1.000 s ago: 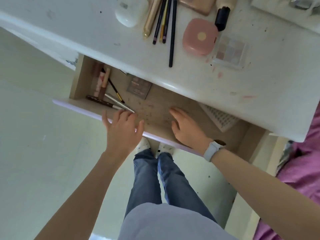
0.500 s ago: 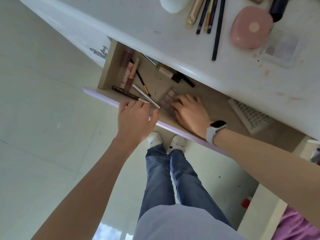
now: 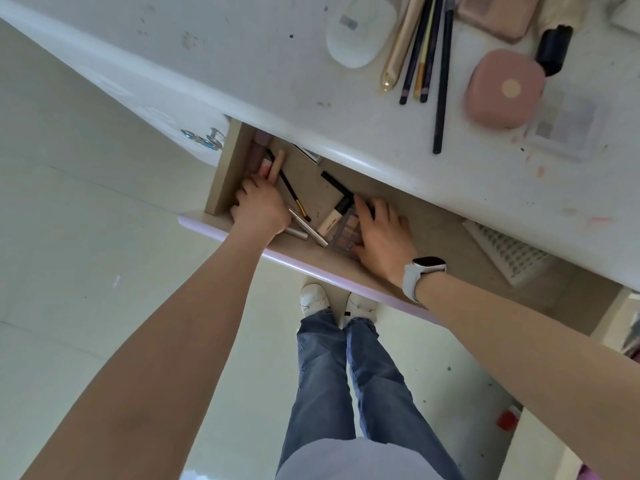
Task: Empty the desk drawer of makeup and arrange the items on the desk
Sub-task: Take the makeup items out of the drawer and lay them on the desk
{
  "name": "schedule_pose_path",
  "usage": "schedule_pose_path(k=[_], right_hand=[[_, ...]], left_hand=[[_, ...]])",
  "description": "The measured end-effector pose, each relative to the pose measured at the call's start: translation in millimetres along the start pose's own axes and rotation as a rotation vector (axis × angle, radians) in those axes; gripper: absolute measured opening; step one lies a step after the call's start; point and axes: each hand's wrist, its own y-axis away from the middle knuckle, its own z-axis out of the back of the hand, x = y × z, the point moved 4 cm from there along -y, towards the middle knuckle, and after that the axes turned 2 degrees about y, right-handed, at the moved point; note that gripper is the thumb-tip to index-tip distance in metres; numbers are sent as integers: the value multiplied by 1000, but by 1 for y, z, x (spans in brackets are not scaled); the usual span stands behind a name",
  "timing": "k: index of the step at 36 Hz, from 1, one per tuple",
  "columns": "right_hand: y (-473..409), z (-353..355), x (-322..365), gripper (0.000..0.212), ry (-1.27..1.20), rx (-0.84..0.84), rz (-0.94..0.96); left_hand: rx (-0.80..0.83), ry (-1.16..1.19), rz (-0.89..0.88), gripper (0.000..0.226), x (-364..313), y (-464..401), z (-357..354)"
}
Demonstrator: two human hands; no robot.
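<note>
Drawer open under counter. Left hand at 9 o'clock end, fingers curled among lip tubes; grasp unclear. Right hand fingers spread flat, touching eyeshadow palette. Concealer tube just beside it at 10 o'clock

Floor: you see pale glossy tiles over the left and lower part of the frame.
Jeans: your blue trouser legs stand at lower centre.
Shoes: a white pair, just under the drawer front.
Watch: white band with dark face, right of centre.
Red object: small, on the floor at lower right, too blurred to name.
</note>
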Motion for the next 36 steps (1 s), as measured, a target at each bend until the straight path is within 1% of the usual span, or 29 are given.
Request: schedule_pose_path(k=[4,6,9,12,14,16,17,19,21,23,25,27,31,33,36], right_hand=[[0,0,0,82,-65,20,-44],[1,0,0,81,-90,28,-69],[2,1,-1,80,-111,14,-86],[4,2,-2,78,-120,-3,-91],[5,1,-3,76,-126,-11,-92],[6,2,-5,70,-133,-21,-91],[7,2,-6,68,-131,-23,-89],[8,3,-7,63,-125,-21,-81],[8,2,-8,58,-116,-13,-76],[8,2,-8,55,-107,0,-69],[9,2,-9,53,-89,17,-78],[9,3,-11,51,-64,37,-95],[11,7,-15,43,-63,27,-117],[14,9,-16,38,-121,21,-113],[20,13,-15,27,-259,64,-90]], left_hand=[[-65,4,22,54,-2,-1,5],[-71,22,28,51,-2,-5,4],[-27,0,32,53,-1,-11,2],[69,-8,23,46,2,-11,-2],[90,-14,2,44,3,-10,-6],[79,-90,-49,39,1,-8,-5],[76,-161,-104,39,-2,-7,-4],[71,-300,-260,37,-7,-5,-2],[84,-386,-419,32,-10,-2,-2],[126,-400,-541,24,-11,1,-5],[172,-396,-611,18,-12,4,-8],[220,-410,-628,16,-13,5,-9],[382,-443,-593,14,-17,11,-13],[417,-476,-605,14,-20,13,-12],[435,-498,-614,14,-24,19,-8]])
